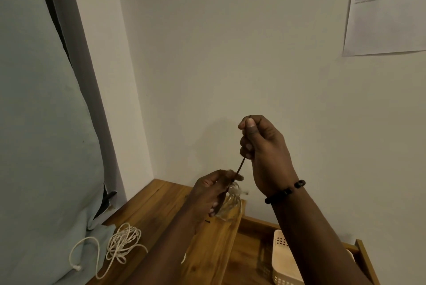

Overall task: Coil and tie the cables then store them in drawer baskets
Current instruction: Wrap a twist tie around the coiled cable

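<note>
Right hand (260, 146) pinches dark tie (239, 167), pulling up; left hand (214, 192) grips pale coiled cable (230, 206) above wooden surface (161, 204). Coil light, floppy, springy: likely best held at wrap point. Loose white cable (122, 245) near, basket (285, 261) in drawer.

paper (389, 8): cut off by the top and right edges; its words are too blurry to read
basket (284, 259): the right arm hides part of it, and the bottom edge cuts it off
coil (231, 204): blurry, and the left hand (212, 192) hides part of it
tie (241, 164): its top end is hidden in the right hand (262, 146)
loose cable (119, 245): too tangled to count its loops
</note>
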